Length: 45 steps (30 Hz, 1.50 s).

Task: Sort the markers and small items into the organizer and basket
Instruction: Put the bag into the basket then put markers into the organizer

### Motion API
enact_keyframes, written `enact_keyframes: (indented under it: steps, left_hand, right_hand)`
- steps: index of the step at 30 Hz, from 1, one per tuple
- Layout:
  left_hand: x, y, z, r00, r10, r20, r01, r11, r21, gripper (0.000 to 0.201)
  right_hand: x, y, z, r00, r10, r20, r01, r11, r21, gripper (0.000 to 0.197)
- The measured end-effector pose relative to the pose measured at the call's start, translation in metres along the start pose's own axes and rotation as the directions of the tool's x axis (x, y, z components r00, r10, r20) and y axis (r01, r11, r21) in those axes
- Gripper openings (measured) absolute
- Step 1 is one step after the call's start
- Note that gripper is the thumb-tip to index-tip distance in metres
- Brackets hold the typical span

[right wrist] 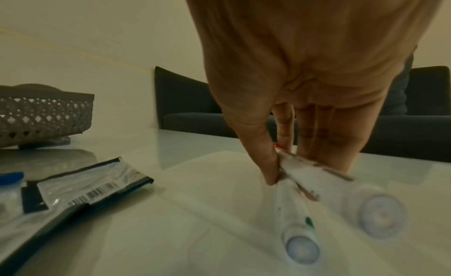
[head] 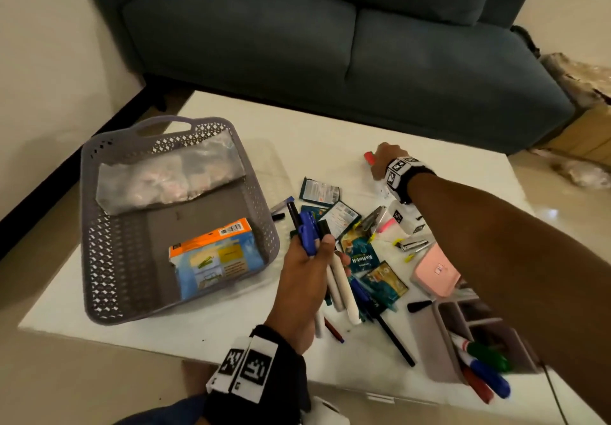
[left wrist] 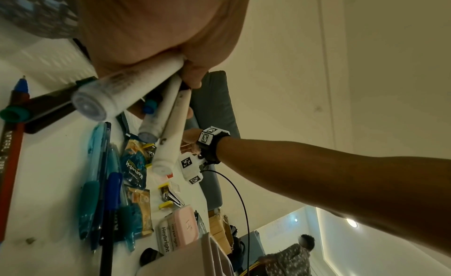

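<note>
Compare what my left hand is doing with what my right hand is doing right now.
The left hand is near you beside the basket, gripping a bundle of markers above the table; the right hand is stretched to the far side, pinching two white markers against the tabletop. The left hand's markers have blue and black caps; one of the right hand's has a red cap. Both hold markers and wear tagged wristbands.

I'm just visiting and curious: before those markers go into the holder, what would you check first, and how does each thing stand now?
1. Left hand grips its bundle of markers firmly: ok.
2. Right hand pinches the red-capped marker on the table: ok.
3. A second marker lies under that hand; whether it is held: cannot tell.
4. Organizer has free compartments: ok.
5. Path to the organizer passes over loose sachets: not ok.
</note>
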State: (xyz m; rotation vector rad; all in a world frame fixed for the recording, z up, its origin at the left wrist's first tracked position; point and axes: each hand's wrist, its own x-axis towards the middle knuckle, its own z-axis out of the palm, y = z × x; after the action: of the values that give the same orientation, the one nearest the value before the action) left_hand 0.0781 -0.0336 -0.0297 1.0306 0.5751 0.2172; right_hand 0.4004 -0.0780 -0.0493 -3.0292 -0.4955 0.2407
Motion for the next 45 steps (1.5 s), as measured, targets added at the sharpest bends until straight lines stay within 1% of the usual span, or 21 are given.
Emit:
enact_keyframes:
  steps: [2,5,7,8,9,11,13,15,17,19,21,24,27,29,32,34,36,37,40,43,45]
  left_hand:
    - [-0.001,0.004,0.003,0.999,0.0,0.042,0.001,1.0,-0.018,0.016]
    - [-0.001,0.009,0.014,0.993,0.034,0.113,-0.03,0.999,-0.035,0.019]
    - [-0.007,0.008,0.023,0.982,0.07,0.173,-0.068,0.998,-0.014,0.02]
    - [-0.013,0.006,0.03,0.976,0.079,0.204,-0.081,0.997,0.001,0.019]
    - [-0.018,0.004,0.036,0.969,0.092,0.227,-0.098,0.995,0.013,0.018]
    - [-0.03,0.001,0.049,0.96,0.112,0.256,-0.128,0.991,0.045,0.017]
    - [-0.039,0.0,0.062,0.949,0.136,0.284,-0.164,0.983,0.08,0.022]
    - [-0.047,0.0,0.073,0.94,0.165,0.3,-0.198,0.977,0.084,0.024]
    - [-0.052,-0.001,0.081,0.94,0.18,0.289,-0.214,0.973,0.087,0.018]
    - [-0.055,-0.002,0.09,0.938,0.197,0.285,-0.235,0.966,0.107,0.016]
    - [-0.057,-0.006,0.098,0.934,0.206,0.292,-0.256,0.956,0.143,0.018]
    - [-0.063,-0.011,0.106,0.929,0.198,0.313,-0.271,0.939,0.211,0.022]
    - [-0.063,-0.017,0.108,0.924,0.19,0.332,-0.287,0.919,0.272,0.033]
    - [-0.062,-0.017,0.106,0.924,0.189,0.332,-0.288,0.915,0.283,0.036]
    - [-0.06,-0.013,0.109,0.925,0.168,0.34,-0.279,0.91,0.308,0.036]
    - [-0.058,-0.012,0.111,0.915,0.158,0.371,-0.284,0.906,0.314,0.034]
    - [-0.057,-0.012,0.112,0.913,0.15,0.38,-0.277,0.911,0.307,0.035]
    - [-0.057,-0.011,0.113,0.914,0.144,0.379,-0.268,0.916,0.299,0.035]
    - [-0.057,-0.014,0.113,0.913,0.127,0.388,-0.255,0.92,0.299,0.035]
    - [-0.058,-0.015,0.112,0.901,0.122,0.415,-0.264,0.915,0.304,0.035]
    - [-0.058,-0.016,0.111,0.897,0.118,0.425,-0.265,0.914,0.307,0.033]
  right_hand:
    - [-0.007,-0.004,-0.013,0.998,-0.061,-0.007,0.061,0.998,-0.013,0.04]
    - [-0.026,-0.009,-0.057,0.987,-0.162,-0.022,0.163,0.985,0.059,0.037]
    - [-0.045,-0.004,-0.087,0.976,-0.21,-0.054,0.216,0.965,0.15,0.035]
    - [-0.062,0.008,-0.102,0.975,-0.21,-0.076,0.223,0.944,0.245,0.033]
    - [-0.081,0.018,-0.116,0.974,-0.204,-0.098,0.226,0.899,0.376,0.034]
    - [-0.13,0.046,-0.14,0.979,-0.158,-0.131,0.205,0.722,0.661,0.034]
    - [-0.185,0.071,-0.155,0.982,-0.1,-0.159,0.188,0.552,0.813,0.034]
    - [-0.236,0.093,-0.153,0.982,-0.047,-0.184,0.185,0.463,0.867,0.032]
    - [-0.27,0.109,-0.135,0.981,0.007,-0.191,0.173,0.401,0.9,0.031]
    - [-0.292,0.119,-0.112,0.985,0.068,-0.16,0.127,0.346,0.93,0.03]
    - [-0.308,0.125,-0.09,0.99,0.085,-0.116,0.086,0.294,0.952,0.033]
    - [-0.324,0.13,-0.063,0.996,0.056,-0.069,0.049,0.311,0.949,0.04]
    - [-0.328,0.127,-0.049,0.999,0.018,-0.039,0.027,0.433,0.901,0.038]
    - [-0.326,0.123,-0.049,0.998,0.005,-0.056,0.046,0.498,0.866,0.035]
    - [-0.322,0.122,-0.047,0.997,0.016,-0.072,0.053,0.518,0.854,0.034]
    - [-0.321,0.121,-0.043,0.997,-0.004,-0.077,0.066,0.561,0.825,0.031]
    - [-0.321,0.12,-0.041,0.998,-0.017,-0.064,0.06,0.627,0.777,0.028]
    - [-0.32,0.121,-0.04,0.998,-0.016,-0.053,0.05,0.662,0.748,0.031]
    - [-0.321,0.124,-0.041,1.0,-0.01,-0.016,0.018,0.687,0.726,0.033]
    - [-0.326,0.129,-0.048,1.0,-0.019,-0.01,0.021,0.758,0.652,0.031]
    - [-0.331,0.13,-0.053,0.998,-0.055,0.01,0.036,0.782,0.623,0.032]
